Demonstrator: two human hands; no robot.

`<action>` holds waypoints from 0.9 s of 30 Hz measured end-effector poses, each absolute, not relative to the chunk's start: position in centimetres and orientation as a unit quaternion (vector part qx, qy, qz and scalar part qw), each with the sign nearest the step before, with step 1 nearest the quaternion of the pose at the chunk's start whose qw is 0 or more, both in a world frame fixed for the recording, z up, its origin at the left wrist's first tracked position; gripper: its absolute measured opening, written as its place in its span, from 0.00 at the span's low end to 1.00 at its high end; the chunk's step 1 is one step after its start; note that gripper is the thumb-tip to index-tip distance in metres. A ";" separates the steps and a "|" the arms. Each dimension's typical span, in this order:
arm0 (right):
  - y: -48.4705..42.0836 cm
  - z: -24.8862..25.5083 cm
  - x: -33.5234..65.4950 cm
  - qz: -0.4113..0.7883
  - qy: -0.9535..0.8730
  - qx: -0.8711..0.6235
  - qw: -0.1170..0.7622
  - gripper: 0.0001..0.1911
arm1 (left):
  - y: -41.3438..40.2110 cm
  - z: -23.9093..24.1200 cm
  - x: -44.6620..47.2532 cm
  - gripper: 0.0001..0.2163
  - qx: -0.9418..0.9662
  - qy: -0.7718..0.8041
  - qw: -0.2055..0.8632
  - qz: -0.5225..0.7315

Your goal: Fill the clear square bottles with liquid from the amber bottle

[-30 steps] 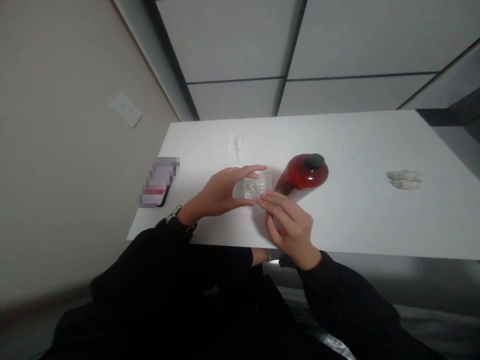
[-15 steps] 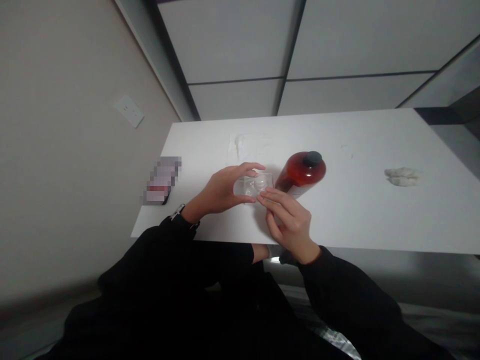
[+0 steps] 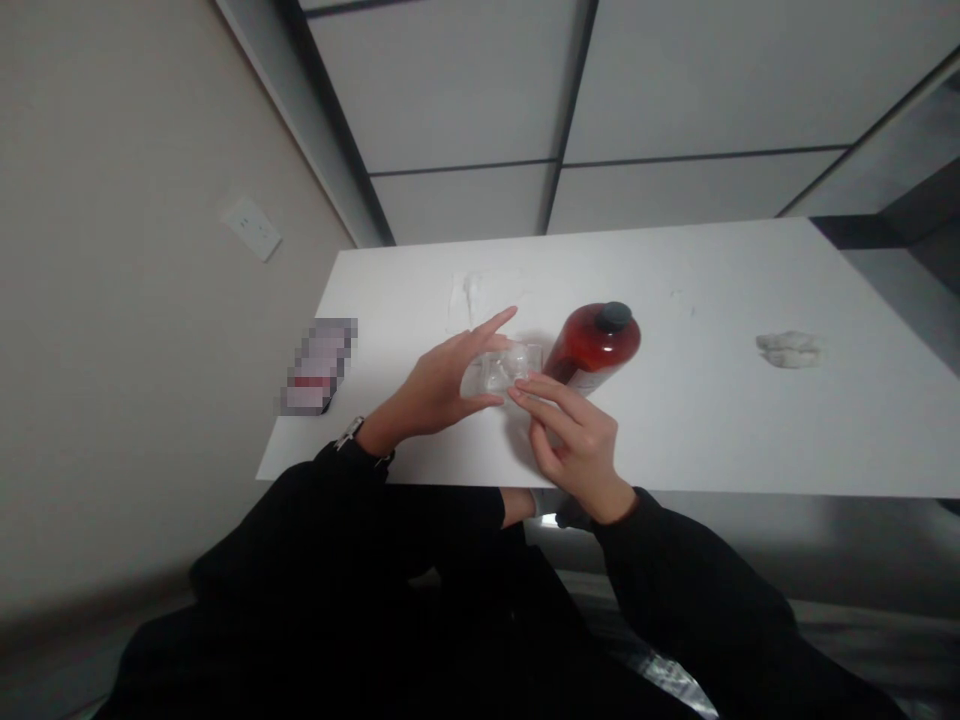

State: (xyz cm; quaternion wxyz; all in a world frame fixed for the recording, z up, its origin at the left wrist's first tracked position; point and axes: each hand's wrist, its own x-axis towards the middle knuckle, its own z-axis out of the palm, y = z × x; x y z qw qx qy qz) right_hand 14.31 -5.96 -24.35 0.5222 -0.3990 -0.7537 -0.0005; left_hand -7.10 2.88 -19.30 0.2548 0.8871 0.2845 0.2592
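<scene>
A small clear plastic container (image 3: 493, 372) with rounded shapes inside is between my two hands, above the table. My left hand (image 3: 442, 385) grips it from the left, thumb on the near side, with one finger lifted off and pointing away to the far right. At its near right edge, the bunched fingertips of my right hand (image 3: 577, 435) press on the container. Whether they pinch a separate part of it is too small to tell. Just behind my right hand is a reddish-brown bottle (image 3: 592, 345) with a black cap and a pale label.
A blurred-out phone (image 3: 321, 365) lies at the left of the white table (image 3: 697, 430). Toward the back is a thin clear piece (image 3: 471, 290), and on the right a crumpled whitish wad (image 3: 790, 350). A wall with a socket (image 3: 253, 230) stands at left.
One finger of my left hand has lifted away from the container and straightened. My right fingertips stay at its near edge. The whole view has shifted slightly.
</scene>
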 end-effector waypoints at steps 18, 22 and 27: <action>-5.9 -24.5 14.4 0.017 -0.748 -0.395 0.533 0.29 | 3.6 -19.5 -7.2 0.50 0.892 0.280 0.234 0.267; -5.9 -24.6 14.3 0.018 -0.748 -0.391 0.536 0.30 | 3.5 -19.1 -7.2 0.50 0.884 0.292 0.238 0.276; -5.9 -24.4 14.3 0.014 -0.748 -0.395 0.533 0.27 | 3.3 -18.9 -7.1 0.46 0.885 0.299 0.238 0.265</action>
